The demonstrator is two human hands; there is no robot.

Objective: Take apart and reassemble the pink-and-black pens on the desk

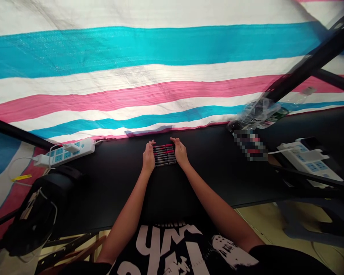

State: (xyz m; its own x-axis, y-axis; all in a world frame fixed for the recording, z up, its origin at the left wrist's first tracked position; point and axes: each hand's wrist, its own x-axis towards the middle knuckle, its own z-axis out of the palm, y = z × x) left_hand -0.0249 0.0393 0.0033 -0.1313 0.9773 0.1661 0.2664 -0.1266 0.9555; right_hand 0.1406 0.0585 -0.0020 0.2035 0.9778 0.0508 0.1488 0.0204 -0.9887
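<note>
Head view: a bare left hand (148, 157), half open with fingers lightly curled, against the left ends of a flat row of slim black-and-red markers (164, 155). A bare right hand (180, 152), similarly open, at the right ends, touching or just beside them; no firm grip visible in either. Row lying on a matte black tabletop (109, 191), below a woven blue, pink and white striped tarpaulin (160, 65). Toward the left, a white plastic power strip (70, 151). Toward the right, a second white plastic power strip (309, 160), a clear plastic bottle (275, 109) and a pixelated, unreadable patch (250, 145).
</note>
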